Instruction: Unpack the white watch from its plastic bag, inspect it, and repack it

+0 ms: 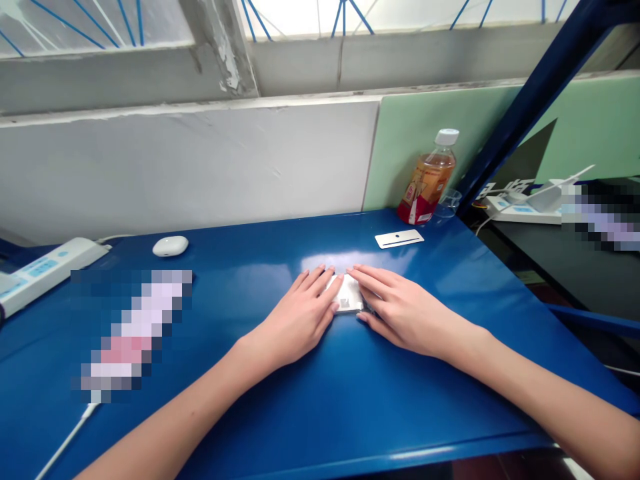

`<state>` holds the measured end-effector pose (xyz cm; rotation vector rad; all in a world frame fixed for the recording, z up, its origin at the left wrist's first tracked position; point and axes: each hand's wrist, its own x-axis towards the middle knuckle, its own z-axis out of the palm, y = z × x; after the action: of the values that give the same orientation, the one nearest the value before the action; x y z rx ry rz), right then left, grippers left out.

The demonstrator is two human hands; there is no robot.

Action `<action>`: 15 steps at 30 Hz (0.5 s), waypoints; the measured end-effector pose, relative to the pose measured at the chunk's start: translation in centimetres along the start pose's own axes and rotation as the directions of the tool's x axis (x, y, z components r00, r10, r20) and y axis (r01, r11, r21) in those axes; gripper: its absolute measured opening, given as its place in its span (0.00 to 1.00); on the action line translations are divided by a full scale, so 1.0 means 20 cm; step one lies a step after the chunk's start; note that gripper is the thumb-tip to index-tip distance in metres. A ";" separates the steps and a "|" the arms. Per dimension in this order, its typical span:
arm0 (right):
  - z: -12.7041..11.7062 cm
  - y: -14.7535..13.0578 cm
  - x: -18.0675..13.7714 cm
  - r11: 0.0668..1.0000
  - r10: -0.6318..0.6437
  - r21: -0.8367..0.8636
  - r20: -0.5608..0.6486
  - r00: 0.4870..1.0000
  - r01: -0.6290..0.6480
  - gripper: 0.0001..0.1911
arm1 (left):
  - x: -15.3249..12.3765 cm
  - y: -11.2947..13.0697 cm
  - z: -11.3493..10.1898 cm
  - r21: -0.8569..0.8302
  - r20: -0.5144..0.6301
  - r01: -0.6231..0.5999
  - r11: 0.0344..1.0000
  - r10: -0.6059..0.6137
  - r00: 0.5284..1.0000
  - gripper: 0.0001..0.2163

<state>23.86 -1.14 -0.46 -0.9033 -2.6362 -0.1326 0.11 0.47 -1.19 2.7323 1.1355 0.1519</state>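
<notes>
Small flat white packet [349, 297] lies mid-surface, pinned between both hands. The left hand [300, 313] has its fingers laid out flat over the packet's left edge, and the right hand [405, 310] covers its right edge the same way. Neither grip is closed, palms down and fingers straight, pressing rather than pinching.

Packet looks thin, light and bendable, possibly foil or paper, though too much is covered to be sure. It probably slides easily on the glossy blue surface [350, 400]. Best hold is a pinch at a free edge or corner.

Long axis seems to run left-right, with the small dark square print facing up and towards the near edge.

Well apart at the back are a tea bottle [429, 180], a white card [399, 238] and an earbud case [171, 245].
</notes>
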 end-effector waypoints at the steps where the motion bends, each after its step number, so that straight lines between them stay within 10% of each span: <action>1: 0.00 0.00 0.00 1.000 0.000 -0.010 0.001 1.000 0.000 0.18 | 0.00 0.00 0.00 0.004 -0.001 -0.002 1.000 0.002 1.000 0.24; 15: 0.00 0.02 0.03 0.994 0.026 0.107 -0.015 1.000 -0.024 0.17 | 0.00 0.00 -0.01 -0.029 -0.012 -0.012 1.000 0.012 1.000 0.24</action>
<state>23.60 -0.51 -0.26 -0.8944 -2.5884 0.0076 0.14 0.57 -1.05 2.7168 1.1117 0.1843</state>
